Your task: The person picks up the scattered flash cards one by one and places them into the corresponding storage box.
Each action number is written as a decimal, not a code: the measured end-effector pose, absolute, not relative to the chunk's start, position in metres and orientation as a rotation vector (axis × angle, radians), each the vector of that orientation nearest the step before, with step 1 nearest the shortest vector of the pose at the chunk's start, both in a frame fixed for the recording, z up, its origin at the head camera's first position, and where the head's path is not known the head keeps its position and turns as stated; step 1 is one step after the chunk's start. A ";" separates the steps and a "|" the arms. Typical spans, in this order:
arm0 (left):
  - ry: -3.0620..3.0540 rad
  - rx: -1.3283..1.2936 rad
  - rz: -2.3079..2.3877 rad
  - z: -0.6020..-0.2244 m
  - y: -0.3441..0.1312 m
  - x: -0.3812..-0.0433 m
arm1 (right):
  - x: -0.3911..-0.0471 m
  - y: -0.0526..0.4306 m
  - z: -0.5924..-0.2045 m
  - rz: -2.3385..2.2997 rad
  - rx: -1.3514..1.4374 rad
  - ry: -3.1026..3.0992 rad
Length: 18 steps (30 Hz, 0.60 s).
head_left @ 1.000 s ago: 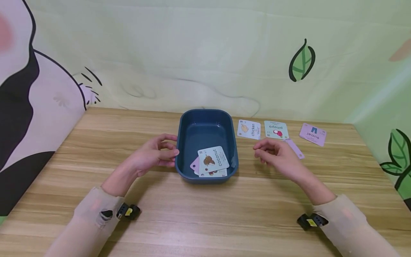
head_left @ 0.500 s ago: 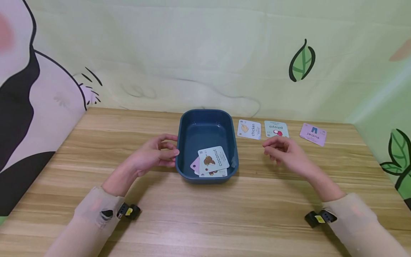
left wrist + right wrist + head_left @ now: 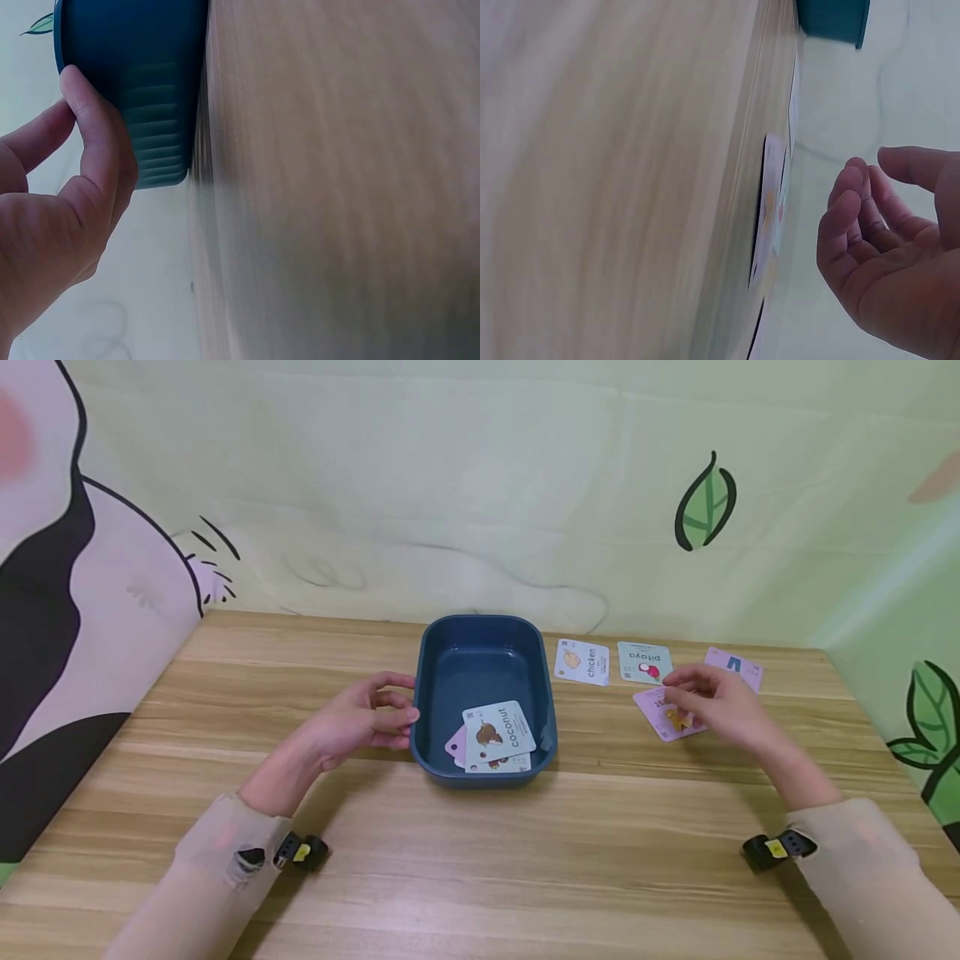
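Observation:
A dark blue plastic bin (image 3: 480, 639) stands on the table in the head view. Its left rim is held by my left hand (image 3: 360, 720), with the thumb at the rim and fingers along the outer wall (image 3: 150, 127). Inside lie a coconut card (image 3: 498, 732) and more cards partly covered beneath it. My right hand (image 3: 716, 702) hovers over a purple card (image 3: 663, 717) with an orange picture, hiding its right part. The right wrist view shows those fingers (image 3: 841, 214) loosely curled, with nothing between them and the thumb.
Right of the bin, a chicken card (image 3: 582, 662) and a pitaya card (image 3: 643, 662) lie near the back edge. A purple jeans card (image 3: 750, 670), partly behind my right hand, is farther right. A printed cloth backdrop (image 3: 487, 493) rises behind the wooden table (image 3: 480, 868).
My right hand has moved to the right, uncovering the purple card's left part and the pitaya card, and now covers part of the jeans card. The left hand and bin have stayed put.

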<state>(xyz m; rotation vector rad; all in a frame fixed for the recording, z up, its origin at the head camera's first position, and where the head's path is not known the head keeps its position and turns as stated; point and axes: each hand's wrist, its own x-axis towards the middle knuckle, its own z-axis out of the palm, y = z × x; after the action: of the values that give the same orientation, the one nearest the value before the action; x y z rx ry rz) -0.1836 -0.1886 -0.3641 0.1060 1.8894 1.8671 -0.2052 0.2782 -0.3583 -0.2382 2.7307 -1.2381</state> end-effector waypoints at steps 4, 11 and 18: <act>1.889 0.106 1.866 -0.364 -0.189 -0.183 | -0.212 0.291 -0.361 -1.173 -0.229 2.766; 1.881 0.105 1.870 -0.364 -0.189 -0.184 | -0.223 0.308 -0.367 -1.042 -0.197 2.824; 1.884 0.110 1.869 -0.365 -0.190 -0.184 | -0.220 0.307 -0.363 -0.814 -0.277 2.799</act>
<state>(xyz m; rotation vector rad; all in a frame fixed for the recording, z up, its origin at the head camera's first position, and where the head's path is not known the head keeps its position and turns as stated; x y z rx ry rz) -0.1837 -0.1897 -0.3651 0.1096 1.8840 1.8692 -0.2195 0.3072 -0.3628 -0.2771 2.7994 -0.8140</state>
